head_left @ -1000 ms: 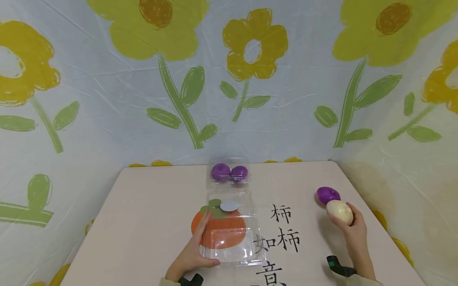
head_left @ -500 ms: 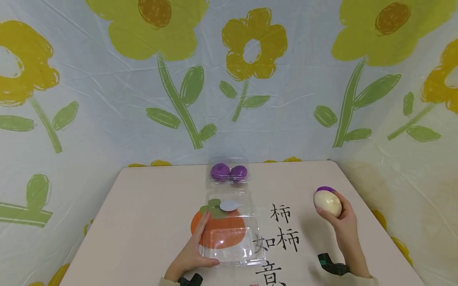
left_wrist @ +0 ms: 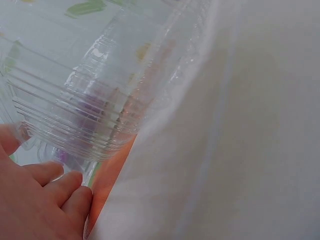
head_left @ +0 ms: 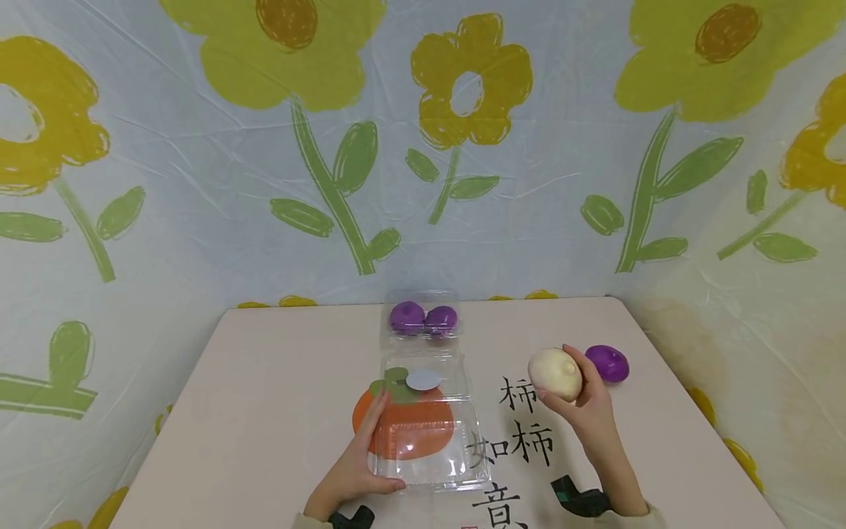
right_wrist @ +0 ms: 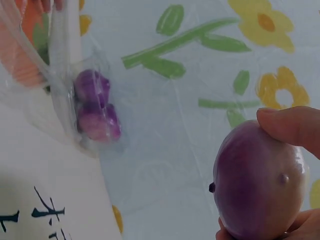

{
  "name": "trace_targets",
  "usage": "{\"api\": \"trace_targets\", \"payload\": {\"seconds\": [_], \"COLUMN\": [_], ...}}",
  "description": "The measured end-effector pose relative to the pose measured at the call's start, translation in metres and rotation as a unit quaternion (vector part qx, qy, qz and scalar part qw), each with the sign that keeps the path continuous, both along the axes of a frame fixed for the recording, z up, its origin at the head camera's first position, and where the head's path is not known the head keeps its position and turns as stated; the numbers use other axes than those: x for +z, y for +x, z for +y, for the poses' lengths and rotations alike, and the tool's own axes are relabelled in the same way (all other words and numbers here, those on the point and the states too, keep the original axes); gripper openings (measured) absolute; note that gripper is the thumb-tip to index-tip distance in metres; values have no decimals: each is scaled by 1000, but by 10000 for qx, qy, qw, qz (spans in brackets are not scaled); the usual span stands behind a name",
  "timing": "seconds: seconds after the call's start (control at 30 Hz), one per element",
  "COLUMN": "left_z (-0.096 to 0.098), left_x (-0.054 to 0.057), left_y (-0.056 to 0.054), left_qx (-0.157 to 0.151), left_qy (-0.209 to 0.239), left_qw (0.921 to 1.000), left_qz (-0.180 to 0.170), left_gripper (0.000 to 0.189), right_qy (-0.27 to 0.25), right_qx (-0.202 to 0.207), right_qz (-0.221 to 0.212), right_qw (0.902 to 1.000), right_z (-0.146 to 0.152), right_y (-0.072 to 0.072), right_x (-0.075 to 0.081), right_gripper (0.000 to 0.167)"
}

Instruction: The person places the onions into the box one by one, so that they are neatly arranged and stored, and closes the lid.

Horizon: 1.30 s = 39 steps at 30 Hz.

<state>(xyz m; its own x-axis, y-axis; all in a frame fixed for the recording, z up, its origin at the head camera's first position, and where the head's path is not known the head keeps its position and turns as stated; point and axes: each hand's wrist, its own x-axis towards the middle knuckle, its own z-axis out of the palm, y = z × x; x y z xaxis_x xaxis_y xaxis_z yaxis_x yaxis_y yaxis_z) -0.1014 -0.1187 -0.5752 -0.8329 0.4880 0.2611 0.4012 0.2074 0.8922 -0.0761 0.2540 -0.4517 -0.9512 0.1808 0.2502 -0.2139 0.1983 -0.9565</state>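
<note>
- Far box (head_left: 423,296), clear plastic: at the far middle of the table (head_left: 277,411); contents, two purple fruits (head_left: 407,318), lying side by side.
- Near container (head_left: 432,474), clear plastic: nearer the person, over an orange print (head_left: 363,415); no fruit seen in it. Whether it is joined to the far box cannot be told.
- Two-toned fruit (head_left: 555,373): raised above the table, right of the near container; cream towards the head camera, purple on the side the right wrist view shows.
- Loose purple fruit (head_left: 608,364): on the table at the right, just beyond the right hand, nothing holding it.
- Right hand (head_left: 590,404): thumb and fingers gripping the two-toned fruit.
- Left hand (head_left: 357,463): fingers laid fairly straight along the near container's left side, thumb at its near edge; touching, not visibly wrapped round it.
- Progress, as judged: two fruits are boxed; two are outside, one in hand and one untouched. The plastic appears unclosed.
</note>
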Motion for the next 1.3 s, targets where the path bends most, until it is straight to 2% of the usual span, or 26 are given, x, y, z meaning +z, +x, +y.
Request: {"api": "trace_targets", "payload": {"seconds": [0.27, 0.47, 0.67, 0.83, 0.97, 1.13, 1.3], "left_z": [0, 0, 0, 0, -1, -1, -2], "left_x": [-1, -2, 0, 1, 0, -1, -3], "left_y": [0, 0, 1, 1, 1, 1, 0], "left_qx": [-31, -75, -70, -40, -51, -86, -140], "left_qy": [-41, 15, -30, -101, -124, -87, 18], "left_qw": [9999, 9999, 9999, 9999, 9997, 9995, 9993], "left_qz": [107, 127, 75, 117, 215, 297, 337], "left_gripper": [132, 132, 134, 135, 136, 136, 134], "right_qy": [198, 415, 757, 1125, 1501, 2123, 2667], "right_qx": [663, 1101, 1291, 1388, 1521, 1691, 1602], "right_qz": [181, 79, -168, -172, -15, 47, 206], "right_qw": [9974, 9930, 9886, 9838, 9769, 9624, 9501], "right_z": [-38, -66, -94, -114, -129, -145, -158], "right_y": [-4, -8, -8, -8, -9, -10, -9], "right_x": [-2, -9, -16, -24, -33, -48, -56], "right_gripper": [83, 86, 87, 86, 84, 83, 81]}}
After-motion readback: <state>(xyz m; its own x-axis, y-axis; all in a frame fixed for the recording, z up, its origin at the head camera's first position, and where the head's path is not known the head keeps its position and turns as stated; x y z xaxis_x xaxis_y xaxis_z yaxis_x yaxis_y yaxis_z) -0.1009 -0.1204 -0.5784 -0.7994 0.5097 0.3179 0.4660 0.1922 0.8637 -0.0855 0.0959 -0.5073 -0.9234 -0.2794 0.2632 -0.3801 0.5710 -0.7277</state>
